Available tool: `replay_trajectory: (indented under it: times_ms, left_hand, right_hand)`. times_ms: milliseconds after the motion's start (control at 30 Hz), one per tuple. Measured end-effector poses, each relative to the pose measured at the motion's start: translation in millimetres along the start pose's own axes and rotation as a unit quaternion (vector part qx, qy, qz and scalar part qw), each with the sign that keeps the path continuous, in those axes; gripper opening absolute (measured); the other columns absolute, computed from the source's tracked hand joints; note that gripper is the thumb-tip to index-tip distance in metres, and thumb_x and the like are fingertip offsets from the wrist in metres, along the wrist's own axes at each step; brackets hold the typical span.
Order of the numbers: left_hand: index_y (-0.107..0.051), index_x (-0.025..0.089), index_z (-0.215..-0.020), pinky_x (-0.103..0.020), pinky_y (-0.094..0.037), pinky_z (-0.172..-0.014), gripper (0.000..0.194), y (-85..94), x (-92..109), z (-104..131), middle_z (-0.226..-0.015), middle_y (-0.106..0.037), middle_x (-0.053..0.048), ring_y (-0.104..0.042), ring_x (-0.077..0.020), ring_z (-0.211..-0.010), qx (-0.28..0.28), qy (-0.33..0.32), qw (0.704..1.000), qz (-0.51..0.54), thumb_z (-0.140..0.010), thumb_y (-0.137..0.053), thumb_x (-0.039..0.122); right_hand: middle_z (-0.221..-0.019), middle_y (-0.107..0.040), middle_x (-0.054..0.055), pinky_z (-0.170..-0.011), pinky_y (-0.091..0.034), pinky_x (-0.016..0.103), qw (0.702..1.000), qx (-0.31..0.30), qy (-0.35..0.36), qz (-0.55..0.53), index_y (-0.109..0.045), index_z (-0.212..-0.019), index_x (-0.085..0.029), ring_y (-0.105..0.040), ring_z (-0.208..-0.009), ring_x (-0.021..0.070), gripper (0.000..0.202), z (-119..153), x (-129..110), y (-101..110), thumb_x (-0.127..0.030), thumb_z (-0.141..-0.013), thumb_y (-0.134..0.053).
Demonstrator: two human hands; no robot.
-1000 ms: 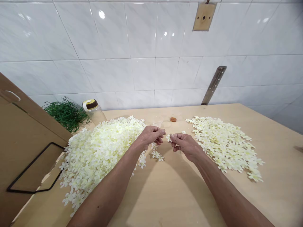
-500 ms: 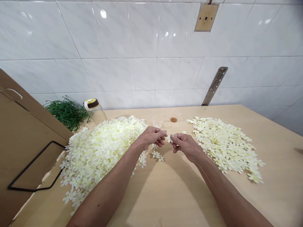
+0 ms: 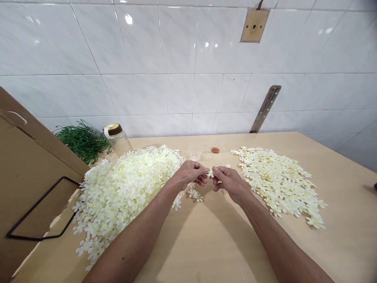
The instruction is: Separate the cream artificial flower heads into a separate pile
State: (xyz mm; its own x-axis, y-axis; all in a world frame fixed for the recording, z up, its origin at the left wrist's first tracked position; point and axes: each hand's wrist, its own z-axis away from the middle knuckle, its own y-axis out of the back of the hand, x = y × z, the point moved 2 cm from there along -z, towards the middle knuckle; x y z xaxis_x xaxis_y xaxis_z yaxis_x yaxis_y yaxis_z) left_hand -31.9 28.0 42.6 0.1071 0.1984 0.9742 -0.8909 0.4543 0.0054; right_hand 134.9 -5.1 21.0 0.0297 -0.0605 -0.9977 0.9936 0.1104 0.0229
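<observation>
Above the middle of the table, a small white flower [image 3: 210, 173] sits between the fingertips of my two hands. My right hand [image 3: 226, 179] pinches it at one side. The fingers of my left hand [image 3: 193, 173] are pressed together at its other side; whether they grip the flower or something tiny is hidden. Under my left forearm spreads a big heap of cream-white flowers [image 3: 126, 181]. Several loose flowers [image 3: 194, 193] lie just below my left hand. A flatter spread of similar flowers [image 3: 279, 177] lies beyond my right hand.
A bottle with a brown and yellow lid [image 3: 119, 141] and green plastic stems [image 3: 84, 142] stand at the back left. A cardboard box [image 3: 32, 173] is at the left edge, with a black wire frame [image 3: 37, 207]. A reddish-brown disc [image 3: 215, 150] lies near the tiled wall.
My left hand has come slightly closer to my right hand, and its fingertips are now at the flower. The view has shifted slightly.
</observation>
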Motion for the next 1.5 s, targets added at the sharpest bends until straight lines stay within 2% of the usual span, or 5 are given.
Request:
replay_trajectory:
  times_ms: [300,567,767,1100,1500]
  left_hand:
    - [-0.062,0.012,-0.063,-0.027,-0.051,-0.050,0.020,-1.1,1,-2,-0.062,-0.065,-0.007,-0.063,-0.0155,-0.052,0.092,0.001,0.995,-0.035,-0.071,-0.074,0.027]
    - [-0.064,0.012,-0.065,-0.025,-0.050,-0.052,0.014,-5.4,-2,-2,-0.064,-0.064,-0.006,-0.062,-0.0138,-0.054,0.055,0.008,0.998,0.021,-0.070,-0.073,0.021]
    - [-0.067,0.009,-0.072,-0.027,-0.050,-0.059,0.031,-10.9,-1,1,-0.065,-0.065,-0.008,-0.061,-0.0129,-0.056,0.000,0.050,0.992,0.116,-0.071,-0.079,0.038]
    - [-0.064,0.010,-0.069,-0.024,-0.046,-0.052,0.020,-15.1,-7,-3,-0.066,-0.064,-0.006,-0.058,-0.0107,-0.051,0.044,0.026,0.989,0.142,-0.073,-0.075,0.026]
    - [-0.068,0.008,-0.073,-0.021,-0.046,-0.053,0.031,-18.2,-16,-8,-0.063,-0.062,-0.004,-0.056,-0.0093,-0.054,-0.002,0.022,0.974,0.228,-0.069,-0.080,0.037]
  right_hand:
    - [-0.084,-0.066,0.006,-0.046,-0.057,0.026,0.971,0.146,0.137,0.130,-0.065,-0.090,-0.017,-0.062,-0.071,0.0179,0.045,9,-12,-6,-0.059,-0.074,-0.070]
    - [-0.075,-0.072,0.003,-0.048,-0.059,0.026,0.979,0.128,0.070,0.145,-0.073,-0.085,-0.017,-0.066,-0.057,0.0157,0.038,6,-10,-4,-0.053,-0.073,-0.073]
    - [-0.079,-0.074,0.004,-0.048,-0.058,0.026,0.972,0.152,0.095,0.152,-0.076,-0.082,-0.018,-0.067,-0.049,0.0154,0.037,7,-10,-2,-0.053,-0.075,-0.071]
    - [-0.076,-0.075,0.005,-0.056,-0.062,0.029,0.973,0.162,0.099,0.128,-0.074,-0.087,-0.016,-0.070,-0.058,0.0184,0.039,5,-7,-4,-0.052,-0.073,-0.073]
    - [-0.083,-0.076,0.006,-0.064,-0.064,0.033,0.987,0.103,0.089,0.090,-0.077,-0.092,-0.016,-0.071,-0.069,0.0198,0.038,4,-8,-2,-0.049,-0.074,-0.073]
